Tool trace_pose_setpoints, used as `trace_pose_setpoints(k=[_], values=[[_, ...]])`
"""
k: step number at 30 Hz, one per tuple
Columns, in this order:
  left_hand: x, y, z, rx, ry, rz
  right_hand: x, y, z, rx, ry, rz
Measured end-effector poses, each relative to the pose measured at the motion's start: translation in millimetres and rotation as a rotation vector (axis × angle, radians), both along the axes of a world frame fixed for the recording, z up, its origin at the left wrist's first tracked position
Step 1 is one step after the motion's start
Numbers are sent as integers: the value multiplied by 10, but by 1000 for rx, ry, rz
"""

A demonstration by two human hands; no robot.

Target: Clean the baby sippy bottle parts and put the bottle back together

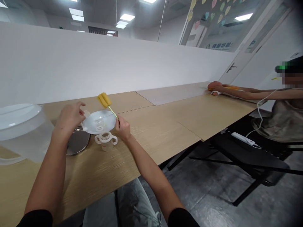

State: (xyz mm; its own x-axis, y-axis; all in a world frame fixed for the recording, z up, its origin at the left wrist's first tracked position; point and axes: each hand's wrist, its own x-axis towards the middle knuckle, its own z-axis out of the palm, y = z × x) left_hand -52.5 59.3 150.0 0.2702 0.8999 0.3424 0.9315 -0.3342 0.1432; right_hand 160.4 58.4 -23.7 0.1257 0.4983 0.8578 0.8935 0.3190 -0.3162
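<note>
My right hand (123, 128) is closed round the thin green handle of a bottle brush (104, 100), whose yellow sponge head points up and away. My left hand (71, 117) hovers by the left rim of a white dish (110, 117), its fingers apart and partly bent. A small pale piece (86, 113) shows just beyond those fingertips; I cannot tell if they touch it. Inside the dish lie small clear parts (99, 123). A clear baby bottle (107, 144) with two white handles stands uncapped in front of the dish.
A round steel lid or pan (78, 142) lies below my left hand. At far left stands a large translucent tub (23, 138). Another person's hands (221, 87) hold an orange-brown item at the table's far right end. A black chair (248, 151) carries a white power strip (242, 138).
</note>
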Motion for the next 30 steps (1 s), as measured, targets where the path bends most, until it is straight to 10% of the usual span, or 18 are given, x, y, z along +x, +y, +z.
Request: trace_pose_setpoints(k=[9, 20, 30], values=[[-229, 412, -291, -343, 334, 188, 6, 7, -1, -36, -16, 20], [-249, 677, -627, -474, 313, 63, 14, 31, -36, -25, -1, 33], [-144, 815, -681, -208, 228, -116, 9, 31, -31, -42, -13, 38]])
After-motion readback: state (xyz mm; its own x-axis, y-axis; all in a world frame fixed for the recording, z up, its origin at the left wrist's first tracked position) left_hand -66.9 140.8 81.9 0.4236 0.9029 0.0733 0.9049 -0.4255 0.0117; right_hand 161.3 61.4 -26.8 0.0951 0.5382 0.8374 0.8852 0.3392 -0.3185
